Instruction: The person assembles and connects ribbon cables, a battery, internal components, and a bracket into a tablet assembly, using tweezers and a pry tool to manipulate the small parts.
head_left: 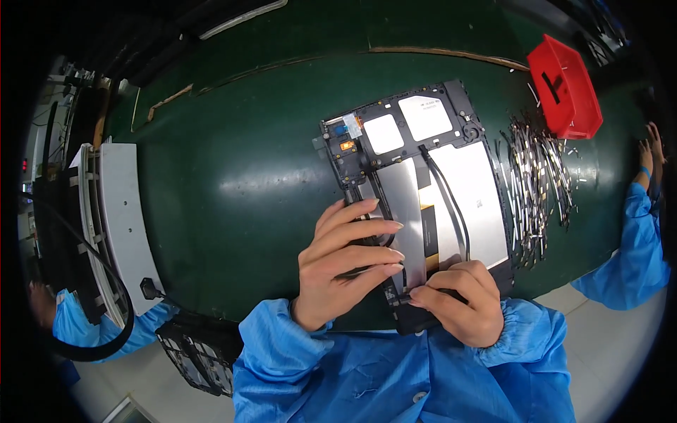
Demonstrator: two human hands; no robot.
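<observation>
An opened flat electronic device (434, 116), with a black frame, silver metal plates and white pads, lies tilted on the green bench in front of me. My left hand (345, 257) reaches over its left edge, fingers stretched and slightly apart, touching the strip beside a thin black cable. Close to the device's near edge, my right hand (462, 299) pinches thumb and forefinger together; whatever lies between them is too small to tell. A thicker black cable (451, 197) curves across the plates toward my right hand. Orange and black strips show between the plates.
Right of the device lies a pile of thin strips (536, 187), with a red bin (564, 88) behind it. A white panelled unit (123, 218) stands at left, near a black cable. Black trays (201, 356) sit lower left. Other people's blue sleeves (631, 243) appear on both sides.
</observation>
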